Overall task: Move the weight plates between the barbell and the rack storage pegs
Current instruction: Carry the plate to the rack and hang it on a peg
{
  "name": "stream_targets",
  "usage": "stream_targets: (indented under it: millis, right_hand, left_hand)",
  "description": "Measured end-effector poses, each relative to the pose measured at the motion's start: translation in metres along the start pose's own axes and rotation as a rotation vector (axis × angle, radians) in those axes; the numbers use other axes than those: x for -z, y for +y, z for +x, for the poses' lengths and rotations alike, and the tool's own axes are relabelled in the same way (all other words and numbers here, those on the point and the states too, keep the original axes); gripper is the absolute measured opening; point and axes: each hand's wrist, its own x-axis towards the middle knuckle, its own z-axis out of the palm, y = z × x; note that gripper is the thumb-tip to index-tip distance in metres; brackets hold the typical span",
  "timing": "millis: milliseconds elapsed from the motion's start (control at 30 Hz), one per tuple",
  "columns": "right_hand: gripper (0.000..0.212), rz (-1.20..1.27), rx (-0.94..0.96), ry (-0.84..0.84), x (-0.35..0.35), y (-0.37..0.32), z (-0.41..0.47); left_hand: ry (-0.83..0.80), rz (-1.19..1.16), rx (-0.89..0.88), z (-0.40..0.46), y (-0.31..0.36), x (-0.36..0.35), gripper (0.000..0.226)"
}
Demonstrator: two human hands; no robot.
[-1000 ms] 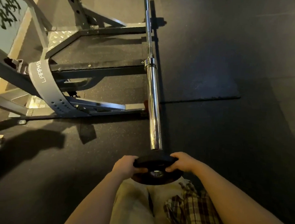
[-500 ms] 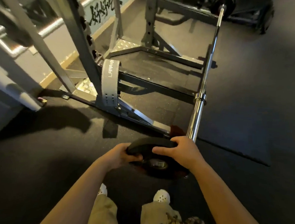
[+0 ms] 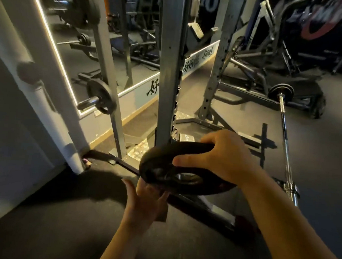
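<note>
Between the two hands, a small black plate (image 3: 176, 168) is carried in front of the rack (image 3: 169, 70), well apart from the barbell (image 3: 286, 146), which lies on the floor to the right. A second ago the plate was held just off the end of the bar's sleeve, with the view pointed down at the floor; half a second ago it had been swung leftward toward the rack base. Now the view is raised, and the rack uprights, a mirror and a storage peg (image 3: 89, 103) with another plate (image 3: 101, 96) already on it are brought into sight at left. From this it is judged that the plate has been stripped from the bar and is on its way to storage; the peg at left looks the likely target, though that cannot be confirmed.

The grip has also been altered. Earlier both hands were clamped on opposite rims. Now the right hand (image 3: 221, 159) is wrapped over the far edge, fingers curled across the top and thumb laid along the near face beside the centre hole. The left hand (image 3: 143, 200) is turned palm up beneath the lower left rim, fingers mostly straight, so that the plate is cradled rather than gripped. The plate is tilted, its hole facing up and toward the viewer, and would need to be turned upright before being slid onto a peg.
</note>
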Motion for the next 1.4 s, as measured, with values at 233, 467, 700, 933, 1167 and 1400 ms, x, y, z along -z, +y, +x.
stream_targets:
  millis: [233,467,700,933,1167,1400]
  right_hand:
    - [0.046,0.301,0.139,0.238,-0.032,-0.087,0.064]
    - [0.049,0.328,0.199,0.221,-0.099,-0.131,0.155]
    - [0.067,0.410,0.237,0.185,-0.159,-0.182,0.289]
    - [0.050,0.618,0.170,0.152,-0.191,-0.242,0.441]
    - [0.051,0.506,0.228,0.282,-0.186,-0.296,0.523]
    - [0.064,0.376,0.153,0.535,-0.180,-0.338,0.587]
  left_hand:
    - [0.212,-0.358,-0.097,0.026,0.101,-0.019,0.078]
    - [0.249,-0.106,-0.297,0.041,0.185,0.051,0.080]
    - [0.513,-0.015,-0.386,0.108,0.303,0.137,0.107]
    - [0.491,0.087,-0.404,0.187,0.446,0.179,0.070]
    - [0.414,0.092,-0.451,0.254,0.540,0.205,0.070]
    - [0.122,0.110,-0.305,0.330,0.627,0.217,0.072]
